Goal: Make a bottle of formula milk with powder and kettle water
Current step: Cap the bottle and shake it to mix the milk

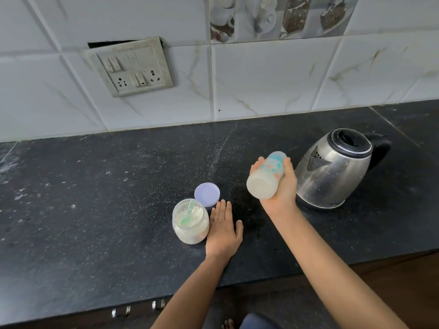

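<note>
Table [95, 186] carries the shut kettle [332, 169] at right and the open powder jar [191, 224], scoop [188, 213] inside, cap [207, 194] beside it. Right hand [282, 186] wraps the bottle [266, 176], raised and tipped near the kettle, contents milky: powder and water look already in, with mixing and closing the jar likely left. Left hand [223, 230] lies flat, empty, just beside the jar.

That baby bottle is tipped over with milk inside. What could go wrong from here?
The bottle lies tilted in the right hand; its top is blurred, so a loose cap might leak milk.
The kettle stands close beside that hand; a swing could knock it.
The powder jar stands open beside the left hand, its lid off; a nudge could spill powder.
</note>
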### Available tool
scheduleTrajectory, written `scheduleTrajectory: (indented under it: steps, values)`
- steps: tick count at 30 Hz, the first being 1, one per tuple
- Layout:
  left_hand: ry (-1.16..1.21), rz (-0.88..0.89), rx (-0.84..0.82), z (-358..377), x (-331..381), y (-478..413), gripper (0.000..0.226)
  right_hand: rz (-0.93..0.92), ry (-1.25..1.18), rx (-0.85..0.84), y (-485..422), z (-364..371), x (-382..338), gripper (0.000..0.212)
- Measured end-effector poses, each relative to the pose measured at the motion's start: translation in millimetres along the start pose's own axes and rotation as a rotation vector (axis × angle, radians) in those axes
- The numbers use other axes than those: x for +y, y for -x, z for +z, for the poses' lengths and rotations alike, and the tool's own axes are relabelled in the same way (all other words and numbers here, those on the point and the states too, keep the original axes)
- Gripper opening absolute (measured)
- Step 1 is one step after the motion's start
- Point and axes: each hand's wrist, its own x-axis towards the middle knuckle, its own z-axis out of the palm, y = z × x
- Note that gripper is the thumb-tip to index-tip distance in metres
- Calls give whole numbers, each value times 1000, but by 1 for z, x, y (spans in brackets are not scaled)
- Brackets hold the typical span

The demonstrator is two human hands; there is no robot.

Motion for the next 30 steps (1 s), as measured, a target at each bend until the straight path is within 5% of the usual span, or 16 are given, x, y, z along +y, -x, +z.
scheduleTrajectory:
  steps: [5, 9, 15, 19, 24, 28, 30]
  values:
    - [6, 7, -1, 4, -3, -1, 70, 82, 520, -144, 12, -10, 5, 48]
    - [-9, 12, 7, -1, 1, 1, 80, -28, 54, -40, 0, 2, -12, 41]
    - [-22, -6, -2, 0, 1, 0, 82, 85, 440, -247, 13, -1, -11, 52]
    - [-18, -4, -2, -3, 3, 1, 83, 5, -23, -15, -3, 6, -20, 51]
    - [-27, -15, -14, -3, 2, 1, 67, 165, 431, -166, 4, -10, -12, 83]
    - [-24, -7, -10, -1, 2, 1, 69, 31, 90, -26, -2, -7, -13, 51]
    - [-30, -5, -15, 0, 1, 0, 75, 126, 235, -102, 3, -11, -6, 52]
